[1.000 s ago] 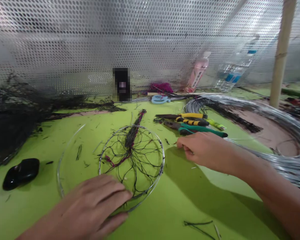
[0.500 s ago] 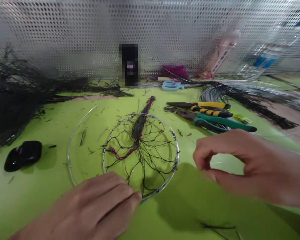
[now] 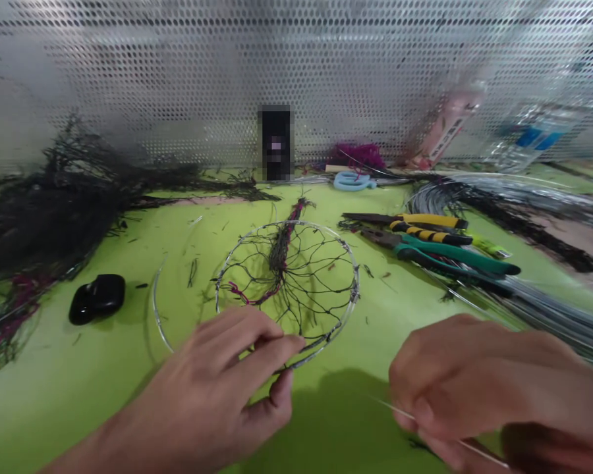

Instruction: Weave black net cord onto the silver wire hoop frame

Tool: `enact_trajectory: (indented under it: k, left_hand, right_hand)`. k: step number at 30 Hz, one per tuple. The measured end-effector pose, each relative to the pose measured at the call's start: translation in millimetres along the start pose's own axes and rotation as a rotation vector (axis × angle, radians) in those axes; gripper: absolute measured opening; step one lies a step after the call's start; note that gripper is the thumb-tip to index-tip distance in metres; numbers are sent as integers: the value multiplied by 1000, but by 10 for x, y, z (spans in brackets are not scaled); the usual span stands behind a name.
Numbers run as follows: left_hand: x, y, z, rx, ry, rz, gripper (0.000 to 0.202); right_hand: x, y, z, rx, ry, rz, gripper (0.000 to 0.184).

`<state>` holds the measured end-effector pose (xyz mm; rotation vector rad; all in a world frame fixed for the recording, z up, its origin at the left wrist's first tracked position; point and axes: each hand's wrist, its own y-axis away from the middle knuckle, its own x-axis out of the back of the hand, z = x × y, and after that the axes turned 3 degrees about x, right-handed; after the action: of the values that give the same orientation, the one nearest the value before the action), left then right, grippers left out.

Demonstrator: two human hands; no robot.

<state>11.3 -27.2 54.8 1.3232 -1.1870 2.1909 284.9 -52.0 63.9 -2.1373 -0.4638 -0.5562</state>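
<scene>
A wire ring webbed with thin black thread and a dark and pink twisted strand lies on the green table. My left hand pinches the ring's near rim between thumb and fingers. At the lower right, my right hand is closed in a pinch on a thin silver wire that sticks out to the left of the fingertips.
Pliers and cutters with yellow and green handles lie right of the ring. A coil of silver wire runs along the right. Black fibre piles fill the left, with a black object nearby. Scissors and bottles stand by the perforated metal wall.
My right hand drew back from near the pliers toward me and now pinches a thin wire. My left hand shifted from resting on the ring to pinching its near rim.
</scene>
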Motion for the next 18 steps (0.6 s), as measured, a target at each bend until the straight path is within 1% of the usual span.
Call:
enact_trajectory:
  k: [1, 4, 6, 8, 10, 13, 16, 18]
  left_hand:
    - [6, -8, 7, 22, 5, -17, 21]
    - [43, -61, 50, 116, -10, -98, 17]
    - [80, -109, 80, 174, -10, -141, 16]
    - [117, -155, 99, 217, 13, -174, 16]
    - [151, -196, 102, 261, 36, -183, 19]
    - [207, -254, 94, 315, 59, -163, 23]
    - [275, -313, 104, 367, 120, -172, 24]
    - [314, -345, 126, 427, 170, -185, 22]
  right_hand:
    - [-8, -10, -13, 9, 18, 3, 26]
    - [-11, -35, -26, 55, 213, -20, 33]
    - [-18, -41, -14, 87, 275, -15, 31]
    - [-35, -40, 7, 140, 281, 17, 27]
    - [-51, -40, 24, 173, 286, 52, 25]
    - [-48, -46, 34, 196, 306, 106, 27]
    - [-19, -52, 36, 192, 310, 92, 29]
    - [-4, -48, 42, 185, 319, 79, 29]
